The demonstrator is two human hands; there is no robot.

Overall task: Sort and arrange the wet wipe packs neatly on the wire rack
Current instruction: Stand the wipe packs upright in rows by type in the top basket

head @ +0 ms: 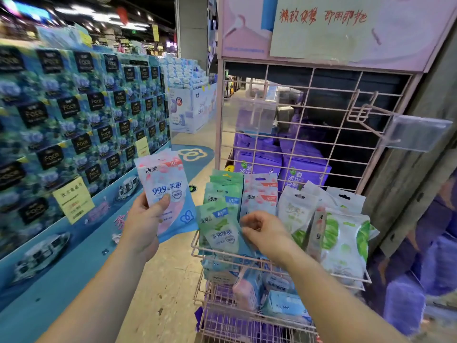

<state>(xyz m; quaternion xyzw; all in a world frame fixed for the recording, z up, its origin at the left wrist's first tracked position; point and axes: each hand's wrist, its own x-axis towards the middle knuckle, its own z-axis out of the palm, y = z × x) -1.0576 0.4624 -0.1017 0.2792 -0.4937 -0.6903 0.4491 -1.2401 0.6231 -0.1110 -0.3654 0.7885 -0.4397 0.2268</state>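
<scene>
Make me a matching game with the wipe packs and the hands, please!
Things:
1. pink pack
2. green pack
3. leaf packs
4. purple packs

Places:
A. behind the wire grid
B. held up in the left hand
C. right side of the basket
D. front left of the basket, by the right hand

Pairs: 1-B, 2-D, 3-C, 4-A
</scene>
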